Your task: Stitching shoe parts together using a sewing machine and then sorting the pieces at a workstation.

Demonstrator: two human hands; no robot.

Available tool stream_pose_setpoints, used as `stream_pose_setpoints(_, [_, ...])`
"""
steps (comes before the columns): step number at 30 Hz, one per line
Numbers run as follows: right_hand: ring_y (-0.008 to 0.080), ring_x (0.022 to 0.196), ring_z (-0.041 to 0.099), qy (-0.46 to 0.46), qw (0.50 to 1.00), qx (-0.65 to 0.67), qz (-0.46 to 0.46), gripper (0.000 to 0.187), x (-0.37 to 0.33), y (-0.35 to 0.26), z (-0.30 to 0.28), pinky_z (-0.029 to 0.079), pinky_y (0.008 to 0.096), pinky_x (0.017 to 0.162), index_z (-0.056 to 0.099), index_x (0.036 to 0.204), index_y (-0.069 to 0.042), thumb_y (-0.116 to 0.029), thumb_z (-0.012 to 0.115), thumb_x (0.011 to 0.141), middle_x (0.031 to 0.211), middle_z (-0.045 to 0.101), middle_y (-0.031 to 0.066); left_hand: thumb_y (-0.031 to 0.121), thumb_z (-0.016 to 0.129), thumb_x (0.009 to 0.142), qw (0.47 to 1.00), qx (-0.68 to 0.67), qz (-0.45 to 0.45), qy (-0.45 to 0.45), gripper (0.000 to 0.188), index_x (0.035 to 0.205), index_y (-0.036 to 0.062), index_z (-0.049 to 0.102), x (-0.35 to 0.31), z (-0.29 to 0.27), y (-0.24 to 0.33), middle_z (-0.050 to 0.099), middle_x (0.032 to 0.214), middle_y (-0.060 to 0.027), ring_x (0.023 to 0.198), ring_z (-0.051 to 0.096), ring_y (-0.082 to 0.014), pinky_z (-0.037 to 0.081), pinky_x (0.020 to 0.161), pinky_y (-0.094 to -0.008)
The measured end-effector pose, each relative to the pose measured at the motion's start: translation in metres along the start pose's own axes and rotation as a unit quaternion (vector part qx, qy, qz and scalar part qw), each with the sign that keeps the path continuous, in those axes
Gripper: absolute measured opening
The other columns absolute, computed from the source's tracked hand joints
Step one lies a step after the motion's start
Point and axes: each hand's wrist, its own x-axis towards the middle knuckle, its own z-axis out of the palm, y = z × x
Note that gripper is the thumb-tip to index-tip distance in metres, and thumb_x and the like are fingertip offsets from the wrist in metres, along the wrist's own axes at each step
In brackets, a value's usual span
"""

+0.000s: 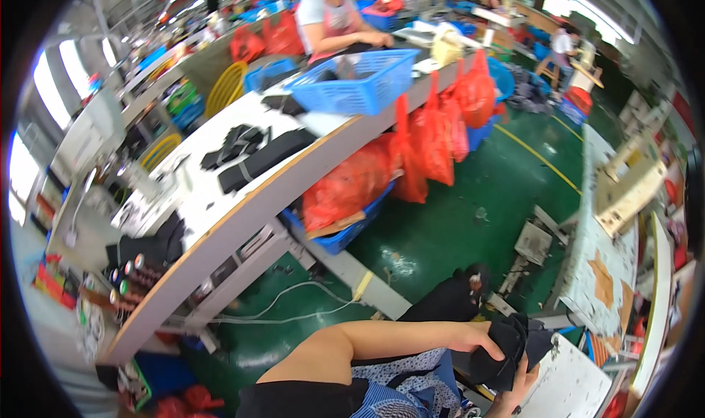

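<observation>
At the lower right, a bundle of black cloth pieces (507,348) is held between my two hands above a white work surface (571,381). My left hand (479,339) grips it from the left side, the thumb lying over the cloth. From below, my right hand (520,386) has its fingers wrapped round the lower right edge of the same bundle. How many layers the bundle has cannot be made out. My left forearm stretches across the lower part of the view, over my patterned blue clothing (422,381).
A long white table (220,190) carries black cloth pieces (246,150) and a blue basket (360,84). Red bags (433,135) hang from its edge. A person (334,22) works behind it. White cables (294,317) cross the green floor. A pale sewing machine (631,179) stands at right.
</observation>
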Motion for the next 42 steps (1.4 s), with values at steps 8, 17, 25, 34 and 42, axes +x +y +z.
stream_pose_setpoints(8, [0.0344, 0.110, 0.067, 0.049, 0.982, -0.009, 0.180, 0.049, 0.027, -0.013, 0.050, 0.057, 0.0408, 0.094, 0.063, 0.131, 0.009, -0.018, 0.072, 0.092, 0.127, 0.067, 0.0216, 0.009, 0.084, 0.082, 0.990, -0.089, 0.039, 0.105, 0.070, 0.144, 0.0045, 0.052, -0.027, -0.043, 0.012, 0.065, 0.134, -0.0109, 0.122, 0.064, -0.0222, 0.050, 0.108, -0.0386])
stream_pose_setpoints(17, [0.0347, 0.115, 0.065, 0.010, 0.969, -0.012, 0.248, 0.053, 0.150, -0.051, 0.087, 0.056, 0.0415, 0.096, 0.058, 0.143, 0.002, -0.023, 0.070, 0.098, 0.135, 0.064, 0.0180, 0.015, 0.082, 0.085, 0.930, -0.235, 0.084, 0.270, 0.088, 0.157, 0.0097, 0.032, -0.034, -0.099, 0.054, 0.058, 0.141, -0.0154, 0.126, 0.062, -0.0296, 0.051, 0.109, -0.0459])
stream_pose_setpoints(25, [0.0361, 0.121, 0.061, 0.068, 0.950, -0.117, 0.283, 0.061, 0.260, -0.154, 0.140, 0.057, 0.0418, 0.093, 0.048, 0.149, 0.003, -0.021, 0.070, 0.098, 0.140, 0.059, 0.0200, 0.008, 0.081, 0.086, 0.948, -0.168, 0.046, 0.265, 0.089, 0.158, 0.0052, 0.030, -0.014, -0.098, 0.209, 0.061, 0.137, -0.0159, 0.126, 0.062, -0.0286, 0.049, 0.110, -0.0450])
stream_pose_setpoints(34, [0.0178, 0.085, 0.071, -0.043, 0.988, -0.032, 0.146, 0.032, 0.364, -0.170, 0.155, 0.058, 0.0326, 0.077, 0.064, 0.125, 0.001, -0.007, 0.070, 0.095, 0.109, 0.074, 0.0073, 0.011, 0.084, 0.082, 0.953, -0.082, 0.092, 0.278, 0.084, 0.153, 0.0011, 0.041, -0.007, -0.128, 0.367, 0.063, 0.136, -0.0135, 0.123, 0.064, -0.0251, 0.048, 0.111, -0.0410])
stream_pose_setpoints(42, [0.0194, 0.090, 0.070, 0.035, 0.978, 0.002, 0.204, 0.028, 0.440, -0.174, 0.173, 0.058, 0.0338, 0.077, 0.065, 0.121, 0.004, -0.003, 0.071, 0.094, 0.106, 0.072, 0.0092, 0.007, 0.079, 0.080, 0.921, -0.148, 0.105, 0.345, 0.078, 0.150, 0.0000, 0.044, 0.020, -0.152, 0.405, 0.064, 0.136, -0.0172, 0.125, 0.064, -0.0343, 0.047, 0.112, -0.0525])
